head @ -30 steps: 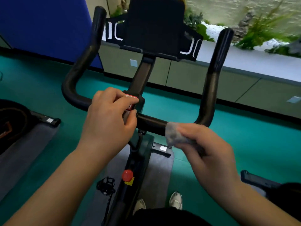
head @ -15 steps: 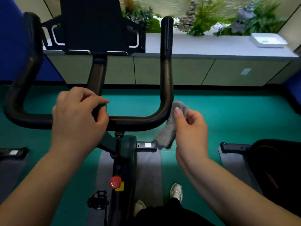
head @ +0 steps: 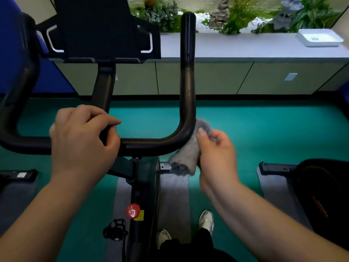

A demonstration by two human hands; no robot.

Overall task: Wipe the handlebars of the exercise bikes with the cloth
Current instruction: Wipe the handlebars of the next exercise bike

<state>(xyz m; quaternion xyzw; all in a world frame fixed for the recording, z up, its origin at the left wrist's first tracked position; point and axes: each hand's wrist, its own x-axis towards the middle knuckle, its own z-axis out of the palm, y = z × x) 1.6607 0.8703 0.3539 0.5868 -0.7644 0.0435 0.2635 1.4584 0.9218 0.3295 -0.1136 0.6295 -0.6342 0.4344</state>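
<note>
Left hand (head: 83, 137) curled round the black handlebar (head: 187, 82) crossbar at 9 o'clock, right hand (head: 217, 154) at 3 o'clock pinching a grey cloth (head: 187, 157) pressed against the bar's right bend, red knob (head: 132, 210) at 6 o'clock, white tray (head: 319, 37) at 2 o'clock.

Teal floor (head: 264, 129) under grey mats (head: 174, 201) bearing exercise bikes (head: 145, 186).

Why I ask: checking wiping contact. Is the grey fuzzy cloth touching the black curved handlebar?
Touching. The head view shows the grey fuzzy cloth, pinched in the right hand, pressed against the outer bend of the black curved handlebar with no gap visible.
</note>
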